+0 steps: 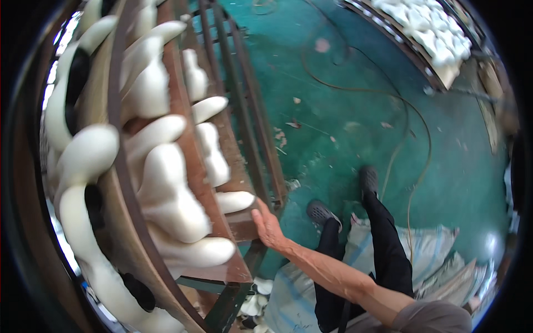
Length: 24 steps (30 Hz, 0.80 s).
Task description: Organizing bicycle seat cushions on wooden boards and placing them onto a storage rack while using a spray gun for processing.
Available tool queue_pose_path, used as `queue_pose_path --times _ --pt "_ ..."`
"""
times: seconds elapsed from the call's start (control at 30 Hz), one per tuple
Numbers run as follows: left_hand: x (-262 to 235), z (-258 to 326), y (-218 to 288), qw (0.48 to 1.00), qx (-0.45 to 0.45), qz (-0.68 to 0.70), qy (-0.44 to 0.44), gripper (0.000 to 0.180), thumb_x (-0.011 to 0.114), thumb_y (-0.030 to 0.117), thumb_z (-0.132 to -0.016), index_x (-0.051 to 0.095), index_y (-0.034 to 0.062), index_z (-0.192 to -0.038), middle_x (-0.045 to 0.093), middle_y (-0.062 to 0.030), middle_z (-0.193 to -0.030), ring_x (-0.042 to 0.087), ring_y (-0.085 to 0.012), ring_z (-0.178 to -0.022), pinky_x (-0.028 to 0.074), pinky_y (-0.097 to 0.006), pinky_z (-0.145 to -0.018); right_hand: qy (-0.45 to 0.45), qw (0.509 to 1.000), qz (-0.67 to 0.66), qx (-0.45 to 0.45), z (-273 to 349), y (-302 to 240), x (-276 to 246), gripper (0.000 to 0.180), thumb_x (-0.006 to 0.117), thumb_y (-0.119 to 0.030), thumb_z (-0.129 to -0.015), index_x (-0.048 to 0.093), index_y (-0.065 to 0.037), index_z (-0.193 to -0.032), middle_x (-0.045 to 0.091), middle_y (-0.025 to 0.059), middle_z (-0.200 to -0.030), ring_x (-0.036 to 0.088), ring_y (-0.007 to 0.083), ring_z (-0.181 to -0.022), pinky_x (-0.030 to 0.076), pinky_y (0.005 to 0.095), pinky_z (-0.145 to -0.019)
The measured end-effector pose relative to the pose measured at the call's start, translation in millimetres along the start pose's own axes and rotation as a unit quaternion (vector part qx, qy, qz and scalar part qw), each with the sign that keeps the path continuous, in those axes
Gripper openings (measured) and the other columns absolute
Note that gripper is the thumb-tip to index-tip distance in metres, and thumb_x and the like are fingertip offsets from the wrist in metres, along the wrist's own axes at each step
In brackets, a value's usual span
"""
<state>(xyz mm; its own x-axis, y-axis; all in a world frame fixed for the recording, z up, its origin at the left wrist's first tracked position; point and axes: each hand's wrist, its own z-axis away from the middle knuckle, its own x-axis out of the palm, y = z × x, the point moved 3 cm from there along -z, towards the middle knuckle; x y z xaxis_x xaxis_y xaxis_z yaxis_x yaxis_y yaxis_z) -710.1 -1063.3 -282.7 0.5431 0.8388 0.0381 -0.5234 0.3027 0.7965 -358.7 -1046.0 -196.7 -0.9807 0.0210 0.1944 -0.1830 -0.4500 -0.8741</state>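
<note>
Near right: 1 grey-brown sleeve (430, 317), with 1 bare forearm (338, 272) reaching left across black trousers (391, 255). Near centre, on the floor: pale woven sacks (288, 299) with blue stripes, spread under and beside the legs. Near left, highest toward the viewer: 1 tan board (130, 227) with a dark edge, large rounded white pieces (91, 147) lying along its left side. Next to the right, lower: 1 reddish-brown board (236, 271) bearing more white pieces, peanut-shaped and long oval, blurred in part. Lower again and further right: 1 brown end board (243, 226), 4 white pieces visible on it, the nearest oval (235, 201) pointing at the hand. At this board's near right corner: 1 right hand (268, 225), thumb and fingers laid together against the corner, just beside the oval's tip; whether the fingers close beneath, cannot tell. Left hand: out of view, state cannot be told. Below the boards: a loose heap (252, 306) of white pieces. Right of the boards: dark rack bars (261, 133). Mid-floor: 2 grey shoes (322, 213). Beyond: green floor (316, 139), small scraps (293, 124), 1 looping hose (355, 90). Far right: 1 tray (444, 83) crowded with white pieces, wooden strips (488, 116) just beside it.
</note>
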Motion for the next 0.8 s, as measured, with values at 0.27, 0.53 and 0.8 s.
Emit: queue_pose_path --times 0.27,0.53,0.8 --pt "-120 215 -146 0.898 -0.364 -0.193 0.156 0.054 0.058 0.033 -0.103 0.044 0.0079 -0.148 0.059 -0.0135 -0.14 0.056 -0.0329 -0.128 0.047 -0.058 -0.102 0.064 0.991 0.105 0.059 75 -21 -191 0.076 0.046 -0.056 -0.102 0.041 0.003 -0.149 0.058 0.0287 -0.136 0.056 0.0442 -0.125 0.045 0.0487 -0.107" --pt "120 339 -168 0.668 -0.105 -0.68 -0.283 0.049 0.056 0.036 -0.105 0.048 0.0101 -0.146 0.06 -0.0153 -0.138 0.057 -0.0311 -0.127 0.051 -0.05 -0.097 0.643 0.689 -0.318 0.107 338 134 -483 0.024 0.05 -0.01 -0.103 0.063 -0.002 -0.121 0.071 0.0088 -0.096 0.065 0.0144 -0.072 0.058 0.0315 -0.063" --pt "352 463 -210 0.516 -0.082 -0.759 -0.389 0.06 0.056 0.039 -0.105 0.04 0.0035 -0.151 0.056 -0.0216 -0.142 0.059 -0.0328 -0.127 0.054 -0.047 -0.1 0.778 0.192 -0.261 0.539 617 423 -508 0.033 0.066 -0.027 -0.092 0.067 0.003 -0.104 0.069 0.0172 -0.097 0.066 0.0288 -0.079 0.055 0.0442 -0.057"
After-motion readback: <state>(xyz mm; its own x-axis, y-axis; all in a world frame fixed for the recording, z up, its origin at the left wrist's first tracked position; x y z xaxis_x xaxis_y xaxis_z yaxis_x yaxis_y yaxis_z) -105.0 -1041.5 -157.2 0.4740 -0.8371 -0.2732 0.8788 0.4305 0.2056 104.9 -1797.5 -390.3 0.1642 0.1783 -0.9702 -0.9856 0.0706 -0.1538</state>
